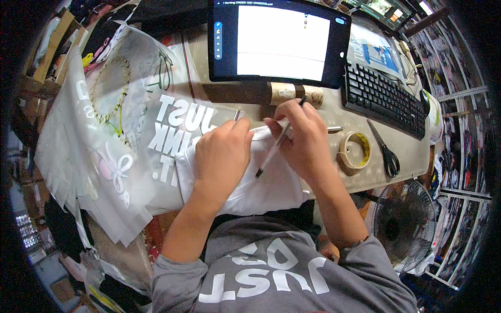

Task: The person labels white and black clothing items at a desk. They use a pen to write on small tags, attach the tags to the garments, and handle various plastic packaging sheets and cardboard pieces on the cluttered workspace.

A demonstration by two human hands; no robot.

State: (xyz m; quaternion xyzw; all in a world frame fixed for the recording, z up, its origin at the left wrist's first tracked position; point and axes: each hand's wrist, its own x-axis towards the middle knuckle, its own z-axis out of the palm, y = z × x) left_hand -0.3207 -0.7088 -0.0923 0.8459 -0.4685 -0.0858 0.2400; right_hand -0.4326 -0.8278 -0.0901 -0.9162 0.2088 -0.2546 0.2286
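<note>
White cloth [271, 182] lies bunched at the table's near edge and hangs over my lap. My left hand [222, 156] is closed at its upper left part, with an edge of the cloth at the fingertips. A thin silver stick [237, 115] pokes out above those fingers; its kind is hidden. My right hand [308, 143] is closed round a clear-barrelled pen [271, 151], tilted over the cloth with its black tip pointing down. Transparent film with white lettering [175, 130] lies beside the cloth, left of my left hand.
A tablet [282, 41] stands at the back, with a cardboard tube [284, 93] before it. On the right are a keyboard [386, 99], a tape roll [356, 150], scissors [387, 156] and a metallic pen-like end [335, 129]. Clear printed sheets [104, 172] cover the left; a fan [404, 224] stands below right.
</note>
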